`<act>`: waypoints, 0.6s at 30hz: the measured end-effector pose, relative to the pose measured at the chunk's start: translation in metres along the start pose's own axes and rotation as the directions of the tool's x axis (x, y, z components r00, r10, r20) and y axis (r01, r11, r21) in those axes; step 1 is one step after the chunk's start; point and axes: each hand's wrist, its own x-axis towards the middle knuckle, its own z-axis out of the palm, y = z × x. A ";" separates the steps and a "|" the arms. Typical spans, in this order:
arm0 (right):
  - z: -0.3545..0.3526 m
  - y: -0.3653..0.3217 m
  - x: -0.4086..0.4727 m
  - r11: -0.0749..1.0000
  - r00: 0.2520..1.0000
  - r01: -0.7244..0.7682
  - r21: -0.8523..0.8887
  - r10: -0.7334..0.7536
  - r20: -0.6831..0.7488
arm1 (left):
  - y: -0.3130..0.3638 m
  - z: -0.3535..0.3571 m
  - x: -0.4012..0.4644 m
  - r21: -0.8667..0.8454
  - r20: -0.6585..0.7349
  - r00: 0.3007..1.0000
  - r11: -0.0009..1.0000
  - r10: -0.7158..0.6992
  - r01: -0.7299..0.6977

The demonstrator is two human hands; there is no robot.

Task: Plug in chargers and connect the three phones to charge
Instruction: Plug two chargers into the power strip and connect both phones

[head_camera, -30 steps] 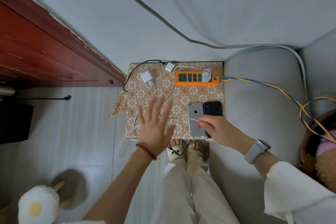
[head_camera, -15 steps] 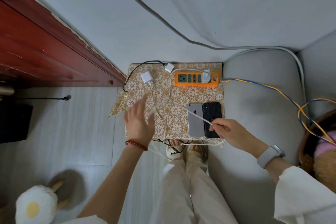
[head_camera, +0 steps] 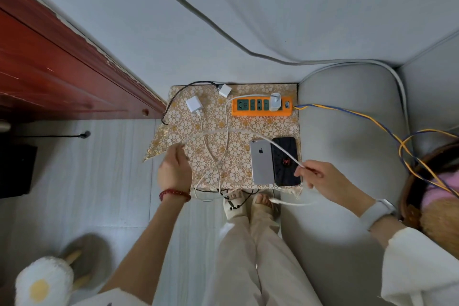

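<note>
White cable in right hand

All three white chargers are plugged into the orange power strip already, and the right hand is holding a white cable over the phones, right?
Not quite. The head view shows only one white charger plugged into the orange power strip. The other two chargers lie loose on the patterned table. The right hand does pinch a white cable over the phones.
</note>
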 end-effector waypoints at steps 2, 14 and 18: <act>0.002 -0.001 0.000 1.000 1.000 0.010 -0.009 -0.010 0.009 | 0.001 -0.001 -0.003 0.123 0.126 0.978 0.976 0.164 -0.179; 0.025 -0.011 0.011 0.930 0.978 0.150 -0.337 -0.190 -0.090 | 0.022 0.039 -0.042 0.028 0.569 0.637 0.761 0.521 -0.648; 0.015 0.012 0.005 0.890 0.906 -0.150 -0.430 -0.050 -0.420 | 0.002 0.032 -0.046 0.067 0.540 0.624 0.710 0.565 -0.701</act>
